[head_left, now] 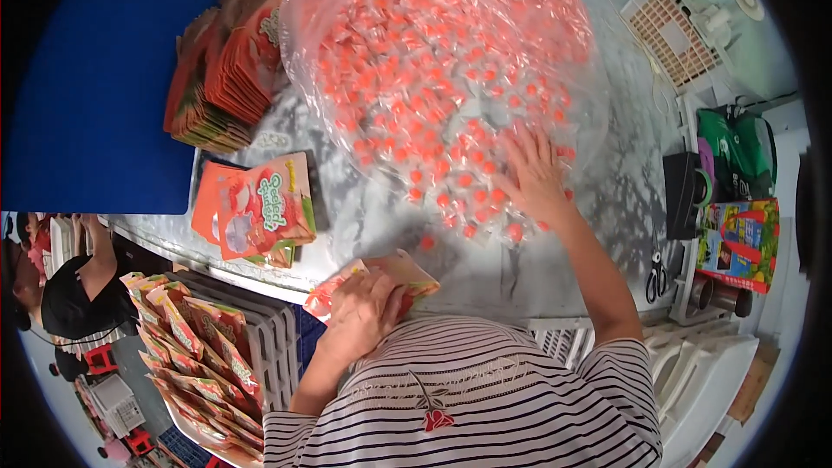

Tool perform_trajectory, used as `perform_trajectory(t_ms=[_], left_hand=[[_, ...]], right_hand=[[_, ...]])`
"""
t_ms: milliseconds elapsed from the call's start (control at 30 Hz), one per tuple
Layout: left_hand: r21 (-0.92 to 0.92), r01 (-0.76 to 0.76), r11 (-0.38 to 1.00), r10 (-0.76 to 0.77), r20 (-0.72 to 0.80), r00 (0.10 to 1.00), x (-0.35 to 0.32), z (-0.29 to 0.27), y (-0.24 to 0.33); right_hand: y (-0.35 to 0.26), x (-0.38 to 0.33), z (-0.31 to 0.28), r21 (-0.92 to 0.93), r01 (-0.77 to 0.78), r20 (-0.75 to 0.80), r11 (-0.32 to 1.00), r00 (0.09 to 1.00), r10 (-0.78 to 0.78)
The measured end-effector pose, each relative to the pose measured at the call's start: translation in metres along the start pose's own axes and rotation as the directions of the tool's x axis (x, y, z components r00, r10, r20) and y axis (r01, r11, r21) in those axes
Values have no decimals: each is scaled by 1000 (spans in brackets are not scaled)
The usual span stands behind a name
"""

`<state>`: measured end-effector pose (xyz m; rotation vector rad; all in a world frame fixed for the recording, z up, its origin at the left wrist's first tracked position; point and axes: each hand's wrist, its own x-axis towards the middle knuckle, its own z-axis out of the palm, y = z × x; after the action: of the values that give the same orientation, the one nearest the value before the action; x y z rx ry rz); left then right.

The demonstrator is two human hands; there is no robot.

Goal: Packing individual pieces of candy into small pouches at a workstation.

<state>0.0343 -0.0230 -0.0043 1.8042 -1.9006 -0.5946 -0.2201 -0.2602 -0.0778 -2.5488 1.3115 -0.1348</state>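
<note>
A big clear plastic bag [373, 61] lies spread on the table, full of small red candies [433, 104] in clear wrappers. My right hand [535, 175] rests on the candies at the bag's near right side, its fingers stretched out and somewhat apart. Close to my body, at the table's near edge, my left hand [364, 299] is closed on a red printed pouch [412, 274]. The hand covers much of that pouch. To its upper left lies a small pile of flat pouches [264, 212] with the same print.
Tall stacks of pouches [234, 65] stand at the far left beside a blue panel [95, 78]. A crate [277, 329] with filled pouches [195, 342] is at lower left. Scissors [656, 277] and a black tape dispenser [682, 195] sit at right. Another person [82, 286] is at far left.
</note>
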Motion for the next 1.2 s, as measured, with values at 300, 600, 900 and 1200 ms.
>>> perform_trajectory(t_ms=[300, 600, 900, 1200], left_hand=[[29, -85, 996, 85, -18, 996, -4, 5, 12], [76, -83, 994, 86, -33, 996, -14, 4, 17], [36, -49, 998, 52, -82, 995, -24, -19, 17], [29, -41, 999, 45, -135, 990, -35, -20, 14]], right_hand=[[-48, 8, 11, 2, 38, -58, 999, 998, -38], [-57, -27, 25, -13, 184, -45, 983, 982, -185], [-79, -80, 36, 110, 226, 22, 968, 973, -230], [-155, -63, 86, 186, 367, -31, 912, 929, -368]])
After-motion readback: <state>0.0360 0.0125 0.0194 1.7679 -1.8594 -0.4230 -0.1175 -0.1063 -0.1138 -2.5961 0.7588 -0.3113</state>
